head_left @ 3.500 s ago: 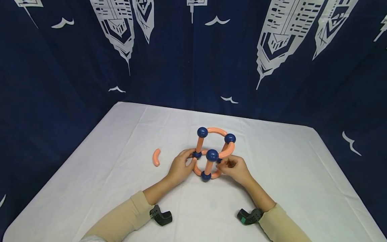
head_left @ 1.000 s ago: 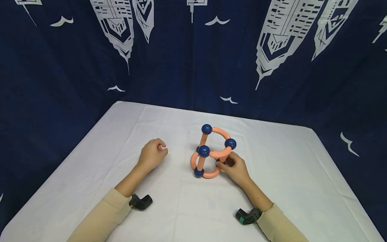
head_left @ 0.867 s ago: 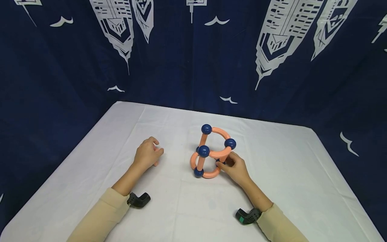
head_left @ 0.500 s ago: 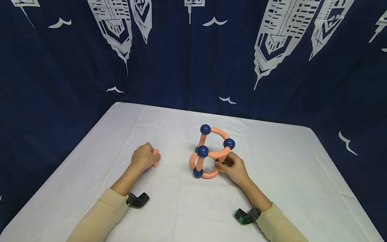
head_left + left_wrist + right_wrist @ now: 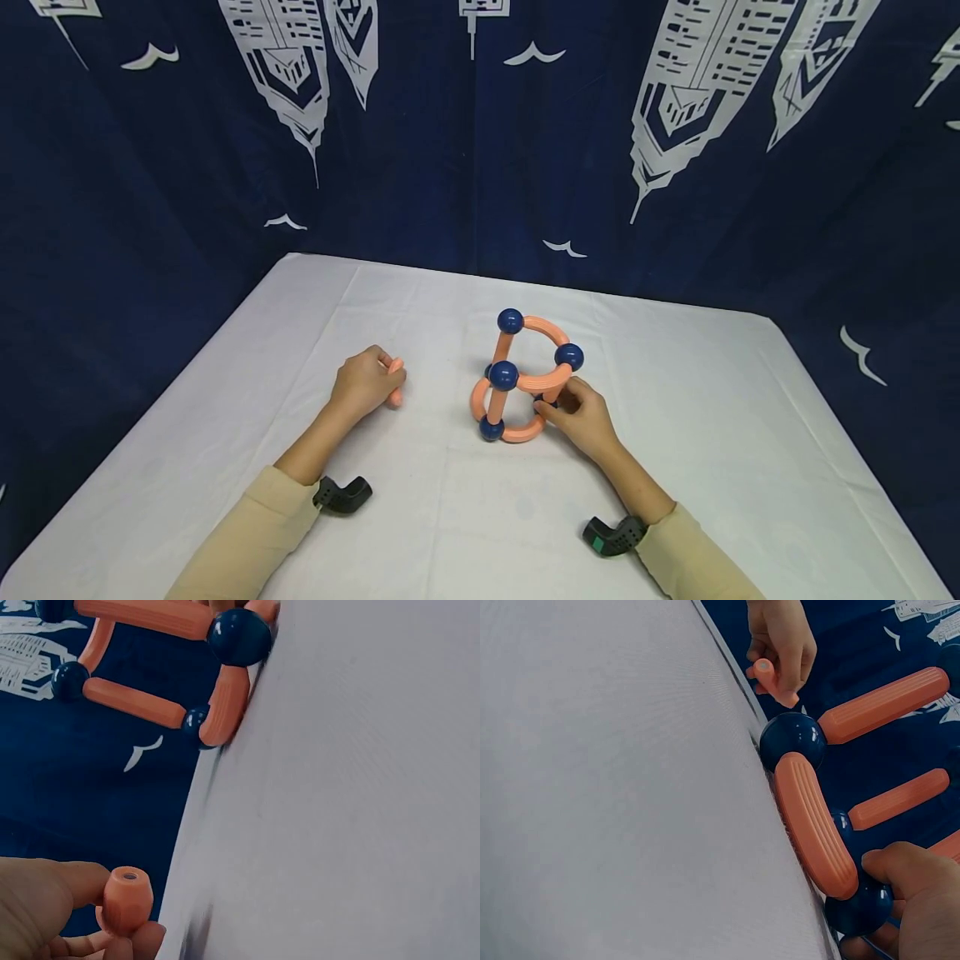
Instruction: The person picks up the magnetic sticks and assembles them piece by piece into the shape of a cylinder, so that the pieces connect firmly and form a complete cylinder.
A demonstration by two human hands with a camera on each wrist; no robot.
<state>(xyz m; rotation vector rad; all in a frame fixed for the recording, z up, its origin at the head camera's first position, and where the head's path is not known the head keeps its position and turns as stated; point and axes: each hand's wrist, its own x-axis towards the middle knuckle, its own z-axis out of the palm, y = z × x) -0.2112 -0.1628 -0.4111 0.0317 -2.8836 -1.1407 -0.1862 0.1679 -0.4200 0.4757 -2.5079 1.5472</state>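
Observation:
My left hand (image 5: 362, 387) pinches a loose curved orange magnetic rod (image 5: 395, 397) between thumb and fingers, left of the structure. In the left wrist view a small metal disc shows in the end of this rod (image 5: 129, 904). A two-level structure (image 5: 503, 375) of blue balls and orange rods stands upright on the table. Its upper level shows three balls joined by two curved rods, and straight rods run down to the lower ring. With thumb and fingers, my right hand (image 5: 587, 421) grips the lower right ball (image 5: 860, 909), which the fingers partly hide.
A white cloth covers the table (image 5: 675, 433). Behind it hangs a dark blue curtain (image 5: 465, 167) with white printed buildings and birds. Each wrist bears a black camera, the left one (image 5: 342, 496) and the right one (image 5: 615, 536).
My left hand has let go of the structure, moved left and picked up the curved rod, then shifted slightly right with it. The structure has turned a little; my right hand still grips it.

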